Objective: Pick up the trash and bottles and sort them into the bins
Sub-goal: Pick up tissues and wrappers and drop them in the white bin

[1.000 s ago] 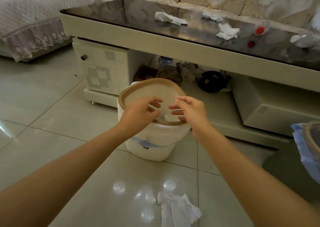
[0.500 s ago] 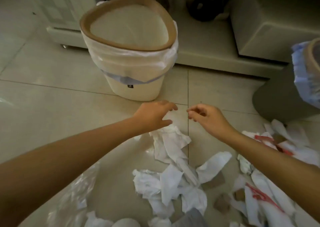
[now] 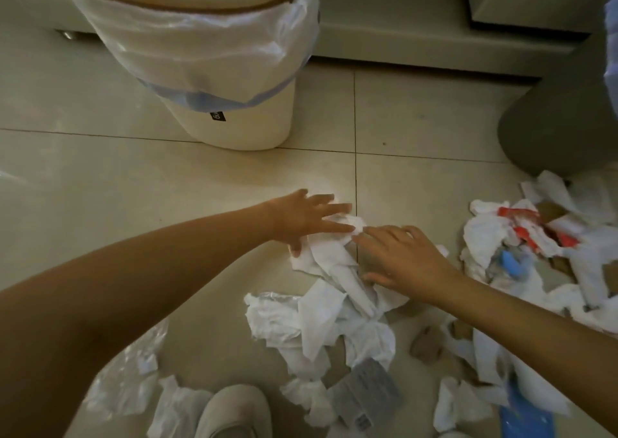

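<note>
Crumpled white tissues (image 3: 331,270) in a heap on the floor (image 3: 167,186), just in front of the white bin (image 3: 234,103). Left hand (image 3: 307,218) flat on the top tissue with fingers spread, right hand (image 3: 401,260) open and touching the heap, nothing gripped yet. Best to scoop from both sides, squeeze tight, lift slowly.

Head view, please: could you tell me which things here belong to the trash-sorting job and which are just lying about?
Part of the job:
- white tissue pile, both hands on it: left hand, right hand
- red-and-white wrapper heap
- clear plastic film
- white lined bin
- grey bin

Just lying about:
- cabinet base
- shoe
- floor tiles
</note>
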A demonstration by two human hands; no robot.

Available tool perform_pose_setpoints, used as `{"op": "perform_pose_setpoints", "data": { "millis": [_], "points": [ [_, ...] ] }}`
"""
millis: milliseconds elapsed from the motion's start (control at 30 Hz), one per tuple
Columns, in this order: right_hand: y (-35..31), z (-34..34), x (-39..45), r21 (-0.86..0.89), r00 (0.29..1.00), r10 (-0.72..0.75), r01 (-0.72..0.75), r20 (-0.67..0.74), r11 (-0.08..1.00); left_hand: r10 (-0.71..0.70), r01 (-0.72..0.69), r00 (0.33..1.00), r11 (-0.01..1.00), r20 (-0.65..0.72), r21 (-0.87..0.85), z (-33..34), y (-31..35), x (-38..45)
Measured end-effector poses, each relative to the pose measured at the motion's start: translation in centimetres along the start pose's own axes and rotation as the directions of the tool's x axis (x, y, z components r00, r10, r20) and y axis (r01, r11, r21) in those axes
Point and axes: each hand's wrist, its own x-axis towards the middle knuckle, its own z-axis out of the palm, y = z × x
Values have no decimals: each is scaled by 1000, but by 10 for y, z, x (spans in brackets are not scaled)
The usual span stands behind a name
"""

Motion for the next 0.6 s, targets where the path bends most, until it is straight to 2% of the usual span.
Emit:
{"op": "perform_pose_setpoints", "data": {
  "millis": [67, 167, 333, 400, 533, 600],
  "points": [
    [4, 7, -13, 4, 1000, 26, -26, -7, 1000, 24, -25, 1000, 999, -3, -30, -1, 3, 9],
    [8, 14, -33, 80, 989, 145, -145, 9, 986, 75, -106, 951, 990, -300, -89, 0, 5, 15],
    [6, 24, -62, 348, 921, 379, -385, 88, 855, 76, -89, 890, 996, -449, -9, 2, -1, 16],
    [-2, 31, -69, 375, 914, 393, -402, 104, 835, -7, -42, 885, 995, -466, -95, -2, -5, 15],
    [-27, 49, -68, 314, 942, 299, -333, 153, 889, -219, 41, 848, 935, -483, -351, -6, -3, 10],
    [-38, 55, -61, 282, 949, 266, -305, 169, 910, -322, 87, 861, 855, -394, -511, -7, 8, 9]
  ]
}}
